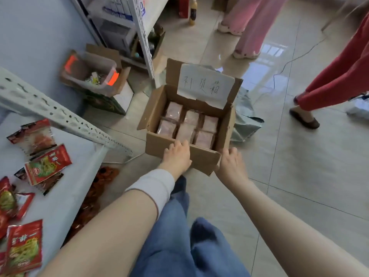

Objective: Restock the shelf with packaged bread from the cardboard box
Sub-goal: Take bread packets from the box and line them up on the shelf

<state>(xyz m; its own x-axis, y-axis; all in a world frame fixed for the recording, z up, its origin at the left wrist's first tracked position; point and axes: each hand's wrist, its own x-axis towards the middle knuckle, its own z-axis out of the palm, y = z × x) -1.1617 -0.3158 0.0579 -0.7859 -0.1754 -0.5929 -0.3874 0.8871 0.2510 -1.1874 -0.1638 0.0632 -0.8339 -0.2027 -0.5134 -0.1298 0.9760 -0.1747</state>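
Head view, entries as seen.

- Cardboard box (pixel 201 156): stands on the tiled floor (pixel 303 166), top flaps open. The rear flap stands up and carries a white paper label (pixel 205 86) with handwritten characters.
- Packaged bread (pixel 187 124): clear-wrapped pinkish-brown packs inside the box, laid side by side in rows; six tops show.
- Left hand (pixel 176 155): on the near wall of the box, fingers hooked over its top edge, gripping it. A white cuff (pixel 155 186) covers the wrist.
- Right hand (pixel 231 164): at the near right corner of the box, fingers curled round the corner, holding it.
- Shelf (pixel 65 192): pale board at lower left, beside the box, with a perforated white metal rail (pixel 60 116) running across above it.
- Red snack packets (pixel 48 164): scattered loose on the shelf board, several overlapping.
- Clear plastic bin (pixel 89 74): orange latches, sits in an open carton against the wall, left of and beyond the box.
- Grey bag (pixel 245 118): crumpled on the floor, touching the box's right side.
- Blue jeans (pixel 179 236): the wearer's legs, below the arms.
- Bystanders: pink trousers (pixel 251 23) at top, red trousers (pixel 339 76) at right, both well apart from the box.
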